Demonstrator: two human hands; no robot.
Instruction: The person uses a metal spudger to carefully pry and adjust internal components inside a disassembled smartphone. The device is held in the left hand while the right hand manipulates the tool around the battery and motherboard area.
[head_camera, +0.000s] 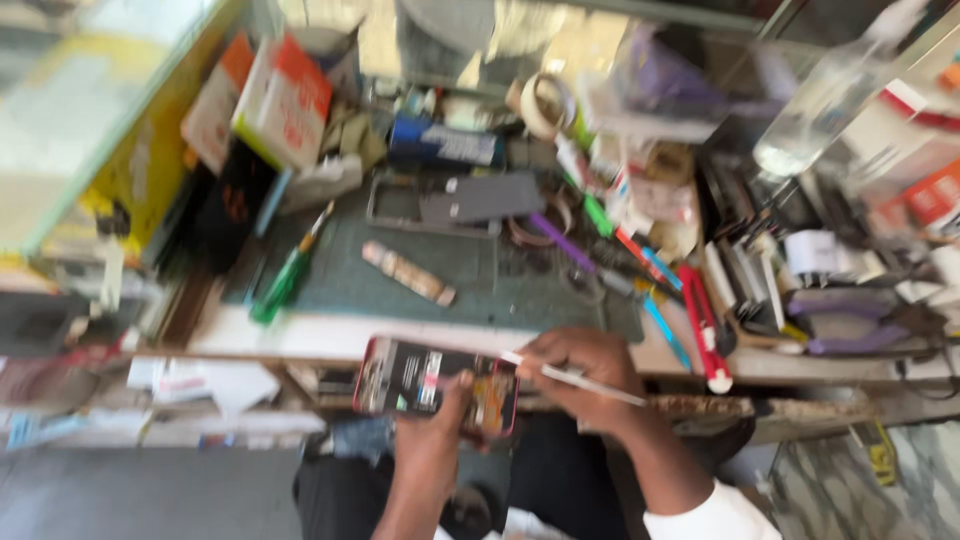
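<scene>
1. I hold an opened phone (435, 385) below the front edge of the workbench (300, 335), above my lap, its bared insides turned up toward me and a red rim around it.
2. My left hand (440, 425) is closed on the phone from underneath, with the thumb pressed onto its upper face near the middle.
3. My right hand (585, 375) is closed around a thin white tool (575, 377), pinched like a pen; its tip touches the phone's right end, and its tail points off to the right.
4. The two hands are close together, just short of touching, with the phone bridging them.
5. The bench edge runs just above the phone and my knuckles, so upward there is little room; toward me, over my dark trousers (550, 470), the space is open.
6. On the bench, a green mat (400, 280) carries a grey phone frame (440, 205) and a small cylindrical piece (408, 272), well apart from my hands.
7. A green screwdriver (285, 275) lies at the mat's left; a red cutter (702, 325) and blue pens (662, 325) lie just right of my right hand, near the edge.
8. My left forearm rises nearly straight from below; my right forearm comes in slanting from the lower right, with a white sleeve (715, 515) at the elbow.
9. The whole view is blurred, so finer details of the phone cannot be told.
</scene>
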